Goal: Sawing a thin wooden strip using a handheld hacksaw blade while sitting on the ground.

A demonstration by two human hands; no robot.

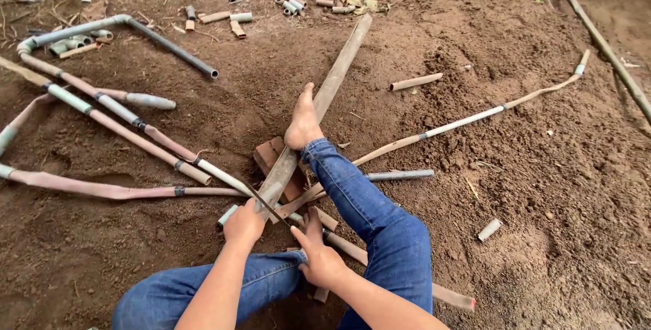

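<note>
On bare brown soil [542,187], a person in blue jeans sits with the right leg stretched forward and the bare foot [303,125] pressing down on a long, flat, weathered strip of pipe or bamboo [325,96]. That strip runs diagonally from the upper middle of the ground down toward the hands, lying across a reddish-brown brick [271,156]. To the left, several long dirt-stained pipes with grey couplings [115,109] lie side by side, and a bent grey metal pipe [163,42] rests above them. A thin, long, pale pipe [468,121] stretches away to the right, with a short grey tube [400,175] just beside the leg. Many short cut pipe pieces [291,1] are scattered at the top.

The left hand [244,225] is closed around the handle of a thin dark blade [268,202], which rests against the lower end of the flat strip. The right hand [319,252] lies with fingers spread, pressed flat on another brown pipe [352,248] beneath the knee. Both hands are close together but not touching.
</note>
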